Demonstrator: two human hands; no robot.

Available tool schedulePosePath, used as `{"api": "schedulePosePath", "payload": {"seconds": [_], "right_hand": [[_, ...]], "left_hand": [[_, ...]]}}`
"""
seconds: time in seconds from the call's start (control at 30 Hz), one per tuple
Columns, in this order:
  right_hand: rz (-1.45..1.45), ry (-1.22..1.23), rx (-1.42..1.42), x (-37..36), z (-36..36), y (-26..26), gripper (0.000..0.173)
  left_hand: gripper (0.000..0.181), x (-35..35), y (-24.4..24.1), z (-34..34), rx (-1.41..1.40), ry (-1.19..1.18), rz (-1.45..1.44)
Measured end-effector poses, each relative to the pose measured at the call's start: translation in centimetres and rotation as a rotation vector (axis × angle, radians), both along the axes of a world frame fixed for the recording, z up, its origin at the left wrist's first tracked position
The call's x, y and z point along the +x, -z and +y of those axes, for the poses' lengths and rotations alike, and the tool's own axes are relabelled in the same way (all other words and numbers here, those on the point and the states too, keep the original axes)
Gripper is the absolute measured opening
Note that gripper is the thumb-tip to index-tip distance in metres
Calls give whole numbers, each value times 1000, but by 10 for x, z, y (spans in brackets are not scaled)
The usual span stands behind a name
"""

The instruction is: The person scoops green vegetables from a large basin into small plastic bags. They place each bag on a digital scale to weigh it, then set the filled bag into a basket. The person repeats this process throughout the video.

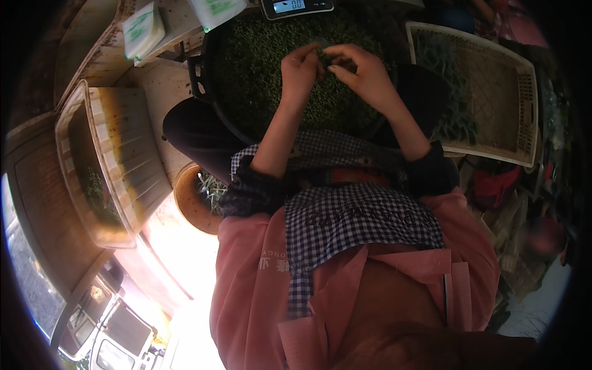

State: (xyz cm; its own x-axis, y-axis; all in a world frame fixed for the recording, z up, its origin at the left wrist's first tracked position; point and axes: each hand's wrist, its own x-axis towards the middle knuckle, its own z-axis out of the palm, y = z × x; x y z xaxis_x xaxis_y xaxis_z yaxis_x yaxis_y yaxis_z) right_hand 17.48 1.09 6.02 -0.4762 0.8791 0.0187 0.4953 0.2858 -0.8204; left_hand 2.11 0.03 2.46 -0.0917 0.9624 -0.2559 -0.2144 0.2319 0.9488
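Both hands are above a large black tub (196, 83) filled with small green buds or berries (259, 60). My left hand (299, 69) pinches a small green piece (322, 43) between thumb and fingers; its exact kind is too small and dim to tell. Close beside it, my right hand (363, 67) has its thumb and forefinger curved toward the same spot. A bit of green shows between the two hands, but whether the right fingers grip it is unclear. The tub sits between my knees, in front of a checked apron (360, 212).
A digital scale (298, 7) with a lit display stands beyond the tub. Stacked plastic bags (143, 32) lie at the upper left. On the right, a pale plastic crate (529, 106) holds grey-green bundles. A bucket (182, 199) with stalks and another crate (111, 162) stand left. Another person's arm (483, 9) shows top right.
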Motion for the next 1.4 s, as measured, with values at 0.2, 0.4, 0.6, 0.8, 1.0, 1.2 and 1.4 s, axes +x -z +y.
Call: {"api": "schedulePosePath", "payload": {"seconds": [0.2,0.4,0.6,0.8,1.0,1.2,1.4], "right_hand": [[-109,116,290,7,-4,11,39],[68,110,51,5,-6,1,10],[-69,209,210,16,3,26,30],[31,342,-18,15,5,80,30],[482,188,-251,13,12,23,44],[598,237,-196,24,28,23,34],[290,196,-471,15,24,51,32]], "left_hand": [[32,-9,2,4,13,-14,-69],[29,4,-5,-7,-7,52,96],[27,2,-23,-13,1,97,0],[25,51,-12,-40,481,20,616],[28,-13,-35,16,114,70,100],[21,-16,-133,87,370,35,800],[26,-54,-43,135,528,24,834]]}}
